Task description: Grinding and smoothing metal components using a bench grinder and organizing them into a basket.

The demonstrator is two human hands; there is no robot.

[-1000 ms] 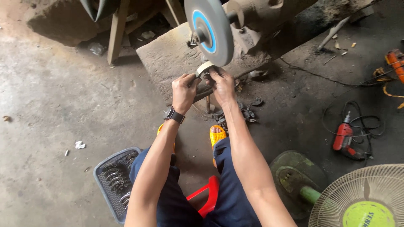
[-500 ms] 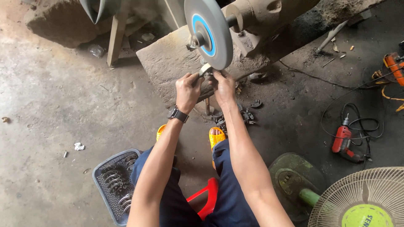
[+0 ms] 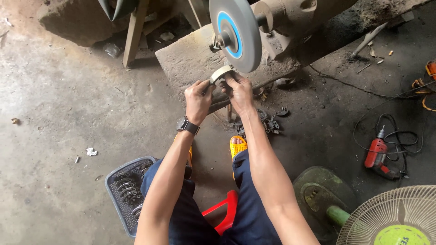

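metal ring (image 3: 221,72) now higher, against grinding wheel (image 3: 236,34)

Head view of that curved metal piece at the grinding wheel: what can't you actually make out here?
- Curved metal piece: its lower part is hidden by the left hand and right hand.
- Grinding wheel: spinning or still cannot be told; its top is cut off by the frame edge.
- Basket: its metal parts are too small to identify, and the left arm covers part.

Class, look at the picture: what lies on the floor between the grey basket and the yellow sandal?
In the head view, only the person's left arm and knee cross between basket and sandal.
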